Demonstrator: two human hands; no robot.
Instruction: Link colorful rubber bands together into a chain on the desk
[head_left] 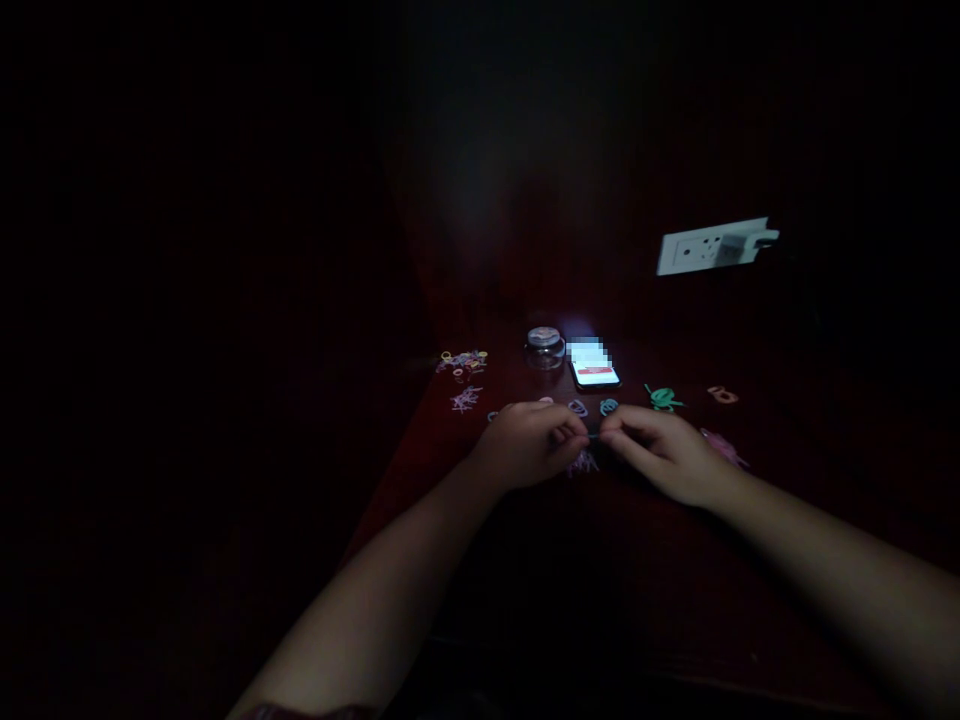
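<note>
Both hands meet over the dark red table, fingertips pinched close together. Between them stretches a thin bluish-green rubber band, gripped at one end by my left hand and at the other by my right hand. Just below the fingertips lies a pile of pale purple bands. Behind the hands sit small groups of looped bands: a lilac one, a teal one and a pink one partly hidden by my left hand. Pink strips show beyond my right wrist.
A lit phone lies behind the hands, beside a lidded clear jar. Mixed bands and purple strips lie near the table's left edge. Green bands and orange bands are on the right. A wall socket holds a plug.
</note>
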